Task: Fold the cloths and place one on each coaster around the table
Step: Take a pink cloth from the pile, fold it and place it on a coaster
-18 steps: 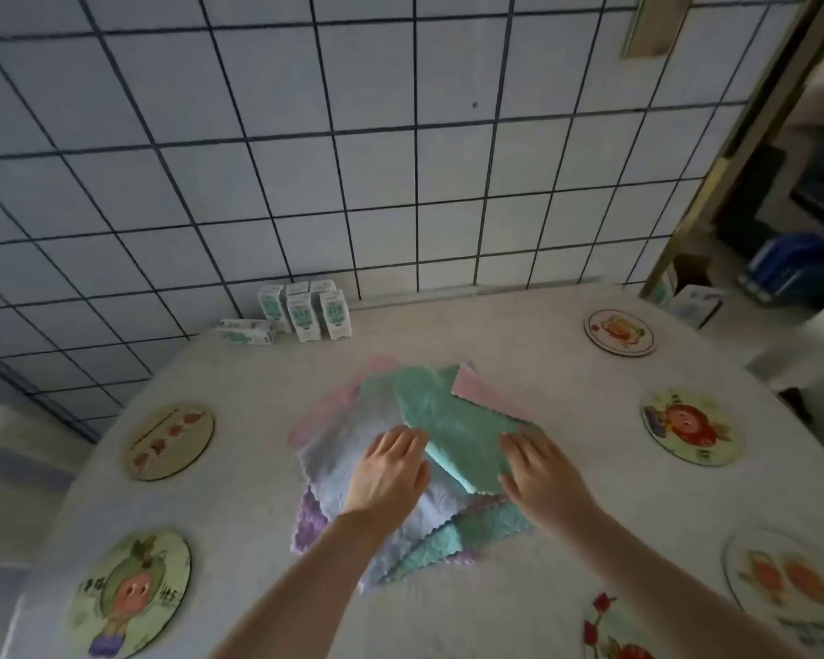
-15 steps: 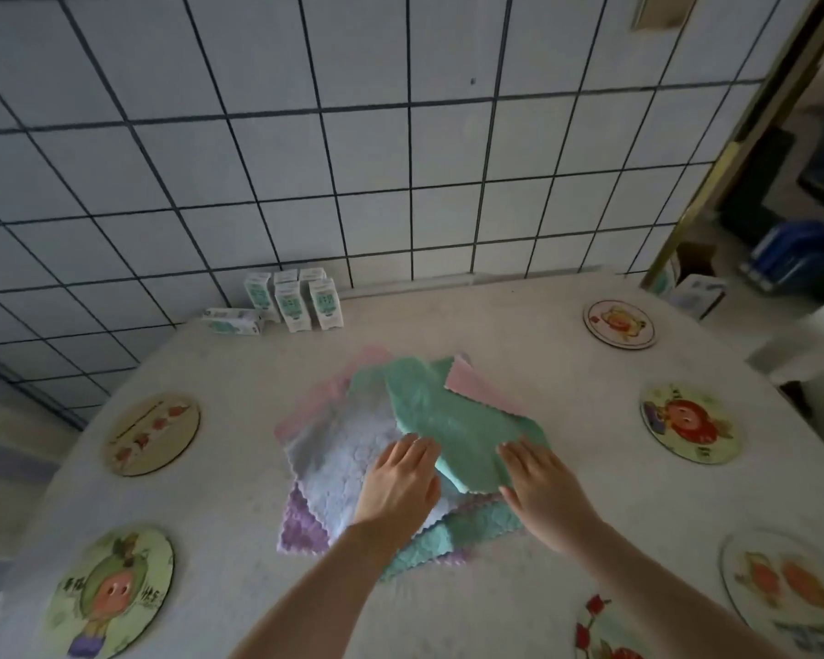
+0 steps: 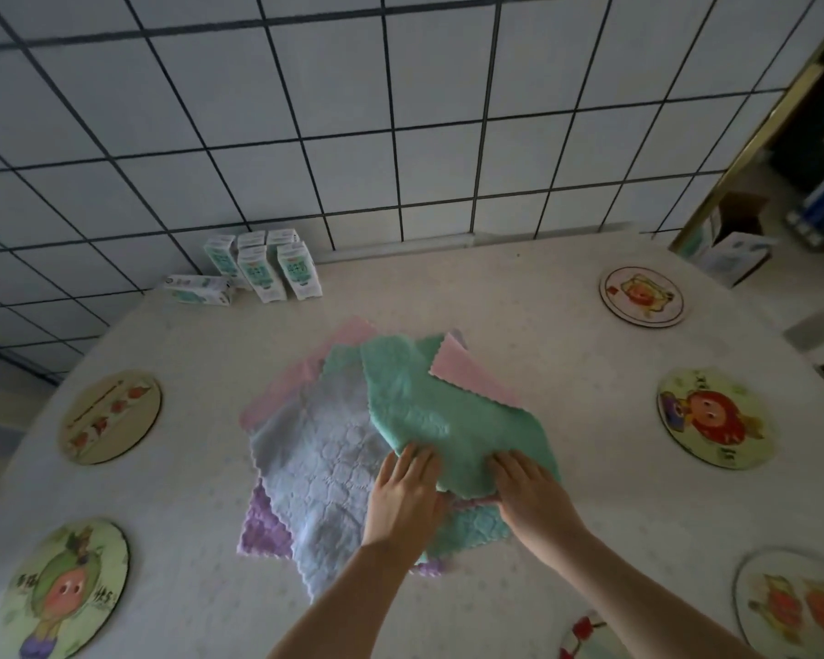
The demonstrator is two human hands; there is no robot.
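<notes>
A pile of several cloths lies in the middle of the table: a teal green cloth (image 3: 429,406) on top, a pale blue one (image 3: 319,468), pink (image 3: 476,378) and purple (image 3: 262,530) ones underneath. My left hand (image 3: 405,497) and my right hand (image 3: 529,492) hold the near edge of the green cloth, fingers on top and thumbs hidden below. That edge looks slightly lifted. Round picture coasters ring the table, among them one at the left (image 3: 110,416), one at the near left (image 3: 63,592), and one at the right (image 3: 714,418).
More coasters lie at the far right (image 3: 643,297), near right (image 3: 800,606) and bottom edge (image 3: 586,634). Small white-green cartons (image 3: 262,268) stand by the tiled wall (image 3: 400,111) at the back. Beyond the table's right edge stand boxes (image 3: 738,249).
Both hands slid forward from beside the pile onto the green cloth's near edge and took hold of it. The view has tilted down slightly.
</notes>
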